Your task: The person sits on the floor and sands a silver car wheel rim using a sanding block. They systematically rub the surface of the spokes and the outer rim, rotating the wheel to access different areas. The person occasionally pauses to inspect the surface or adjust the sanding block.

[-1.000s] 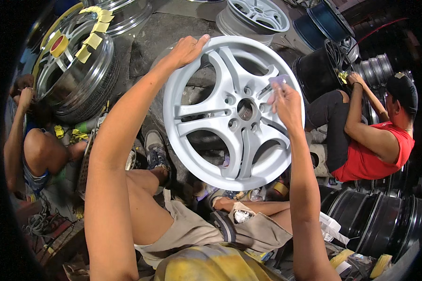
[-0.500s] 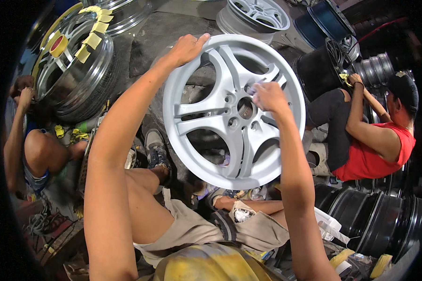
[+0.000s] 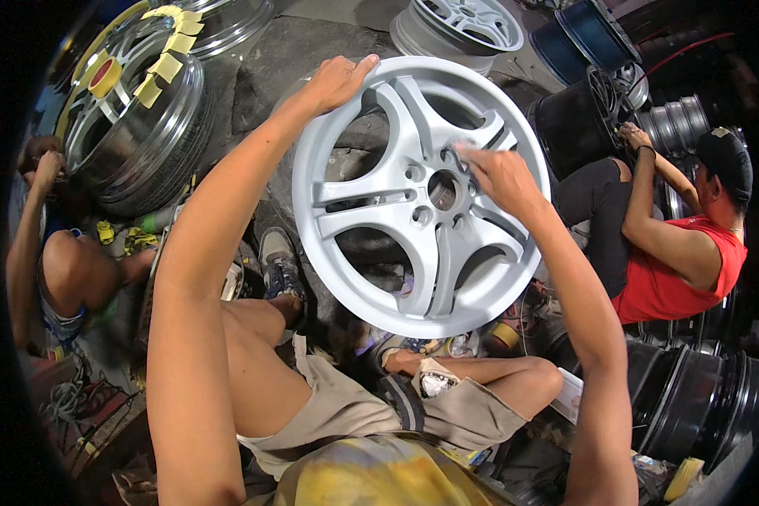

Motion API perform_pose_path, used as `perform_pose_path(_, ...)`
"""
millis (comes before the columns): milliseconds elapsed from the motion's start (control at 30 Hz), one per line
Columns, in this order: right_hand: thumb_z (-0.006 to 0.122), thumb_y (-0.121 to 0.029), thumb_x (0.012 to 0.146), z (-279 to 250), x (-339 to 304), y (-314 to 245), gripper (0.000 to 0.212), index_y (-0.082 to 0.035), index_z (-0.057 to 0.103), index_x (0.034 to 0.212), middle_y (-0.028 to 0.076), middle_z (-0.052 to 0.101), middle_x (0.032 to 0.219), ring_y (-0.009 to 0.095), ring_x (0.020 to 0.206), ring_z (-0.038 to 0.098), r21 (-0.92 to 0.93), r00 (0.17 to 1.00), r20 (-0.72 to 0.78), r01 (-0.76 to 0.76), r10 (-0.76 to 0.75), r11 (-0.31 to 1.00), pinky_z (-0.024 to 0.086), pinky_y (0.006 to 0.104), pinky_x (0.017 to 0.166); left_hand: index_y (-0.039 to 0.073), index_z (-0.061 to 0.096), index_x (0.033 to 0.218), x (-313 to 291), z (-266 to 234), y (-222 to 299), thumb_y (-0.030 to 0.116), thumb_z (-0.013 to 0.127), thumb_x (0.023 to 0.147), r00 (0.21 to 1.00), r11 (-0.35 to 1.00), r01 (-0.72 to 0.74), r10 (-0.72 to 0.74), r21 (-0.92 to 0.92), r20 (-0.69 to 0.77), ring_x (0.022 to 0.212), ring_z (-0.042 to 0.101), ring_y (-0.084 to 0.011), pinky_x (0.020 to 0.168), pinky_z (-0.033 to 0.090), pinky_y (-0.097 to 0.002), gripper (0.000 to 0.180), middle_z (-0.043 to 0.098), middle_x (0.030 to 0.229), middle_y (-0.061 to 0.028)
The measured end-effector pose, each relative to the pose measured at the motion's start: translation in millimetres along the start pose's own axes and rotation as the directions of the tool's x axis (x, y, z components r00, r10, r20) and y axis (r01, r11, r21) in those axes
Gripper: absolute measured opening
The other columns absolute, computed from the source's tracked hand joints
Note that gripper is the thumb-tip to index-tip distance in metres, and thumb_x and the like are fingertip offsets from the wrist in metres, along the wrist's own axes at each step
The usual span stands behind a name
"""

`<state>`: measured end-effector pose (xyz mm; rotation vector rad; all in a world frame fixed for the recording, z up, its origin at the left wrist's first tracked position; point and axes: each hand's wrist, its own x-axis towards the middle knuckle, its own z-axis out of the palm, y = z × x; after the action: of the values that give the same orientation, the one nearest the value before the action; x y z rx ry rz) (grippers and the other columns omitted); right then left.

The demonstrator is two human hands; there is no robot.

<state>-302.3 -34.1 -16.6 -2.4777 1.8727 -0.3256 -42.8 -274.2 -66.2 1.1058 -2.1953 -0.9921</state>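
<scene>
The left hand (image 3: 339,84) lies over the upper-left rim (image 3: 422,327) of the grey wheel (image 3: 422,209), its clasp partly hidden, so I cannot tell how tight; the wheel faces up beyond the shorts (image 3: 333,405), likely heavy, stiff and smooth, best taken by opposite rim edges; the right hand (image 3: 504,179) is bent near the centre hole, fingertips blurred, whether pinching anything I cannot tell.

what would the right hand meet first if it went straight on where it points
Probably the top spoke of the grey wheel, up and left of the right hand; depth is unclear, so it might pass just above.
</scene>
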Motion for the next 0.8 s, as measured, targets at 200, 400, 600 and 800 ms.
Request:
perform_pose_path(200,0.064,-0.004,0.087,-35.4,-68.3,16.5,0.049,-0.014,0.064,0.135,0.018,0.072,0.091,0.038,0.078,0.068,-0.093,0.943,0.331,0.009,0.022,0.996,0.053,0.0479,0.072,-0.01,0.074,0.088,-4.2,-8.3,-2.7,0.063,0.042,0.102,1.0,1.0,-0.009,0.009,0.018,-0.015,0.07,0.065,-0.0302,0.072,0.051,-0.0466,0.081,0.067,0.072,-0.024)
perform_pose_path(400,0.059,-0.009,0.091,-28.7,-21.3,12.9,0.043,-0.015,0.063,0.133,0.011,0.073,0.094,0.03,0.079,0.072,-0.227,0.835,0.524,0.33,-0.17,0.916,0.058,0.0403,0.07,-0.008,0.075,0.089,0.6,-1.0,-6.5,0.062,0.042,0.102,1.0,1.0,-0.008,0.009,0.018,-0.025,0.071,0.067,-0.0301,0.073,0.052,-0.046,0.079,0.068,0.072,-0.0239)
perform_pose_path(600,0.056,-0.01,0.094,-59.7,-15.1,32.4,0.043,-0.018,0.061,0.136,0.008,0.072,0.096,0.024,0.078,0.073,-0.346,0.755,0.622,0.503,-0.208,0.792,0.059,0.0371,0.067,-0.007,0.076,0.094,-1.1,-4.3,-7.7,0.064,0.041,0.102,1.0,0.999,-0.007,0.007,0.043,-0.008,0.073,0.068,-0.0308,0.074,0.053,-0.0465,0.079,0.068,0.074,-0.0243)
perform_pose_path(800,0.06,-0.008,0.09,-41.7,-10.7,19.8,0.049,-0.021,0.059,0.138,0.008,0.07,0.098,0.028,0.077,0.073,-0.332,0.741,0.643,0.496,-0.192,0.802,0.059,0.0401,0.067,-0.007,0.076,0.093,4.9,0.8,-3.6,0.064,0.041,0.102,0.999,0.999,-0.04,0.041,0.031,-0.029,0.074,0.068,-0.0304,0.074,0.053,-0.0467,0.079,0.068,0.074,-0.0243)
